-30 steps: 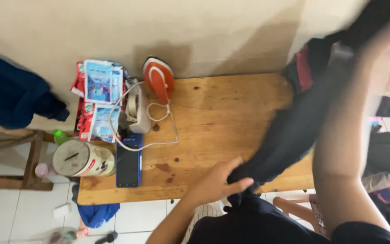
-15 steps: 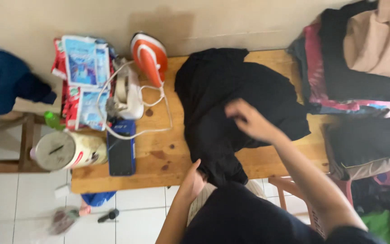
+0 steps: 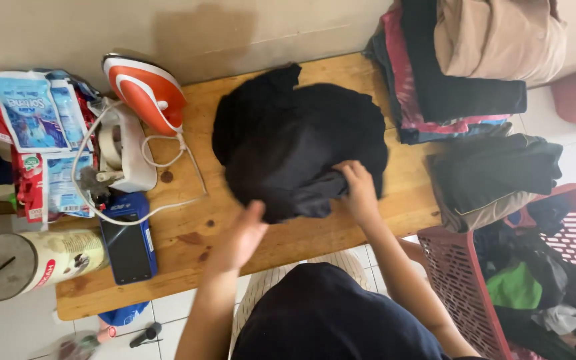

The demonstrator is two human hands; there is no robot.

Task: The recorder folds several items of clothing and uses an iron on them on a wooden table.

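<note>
Head view: a crumpled black cloth garment [image 3: 288,140] lies in a heap in the middle of the wooden plank table [image 3: 195,233], not yet flat. The right hand [image 3: 358,190] is on the garment's near right edge, fingers closed on a bunched fold of the fabric. The left hand [image 3: 245,233] sits at the garment's near left corner, fingers loose and fairly wide. It is blurred, so I cannot tell whether it grips the cloth or only touches it.

By the look of it, the step in hand is spreading the garment out. The next move calls for both hands to draw opposite edges apart, so the folds come out without dragging the cloth off the near edge.

Left of the garment, an orange and white steam iron [image 3: 145,90] stands on its heel. Its white cord [image 3: 168,207] loops towards a dark phone in a blue case [image 3: 127,243]. Further left of the garment are blue and red plastic packets [image 3: 31,113] and a cream tin with a slotted lid [image 3: 15,263]. Right of the garment rises a stack of folded clothes [image 3: 475,60]. Near right of it stands a red plastic laundry basket [image 3: 461,267], holding mixed clothes.
</note>
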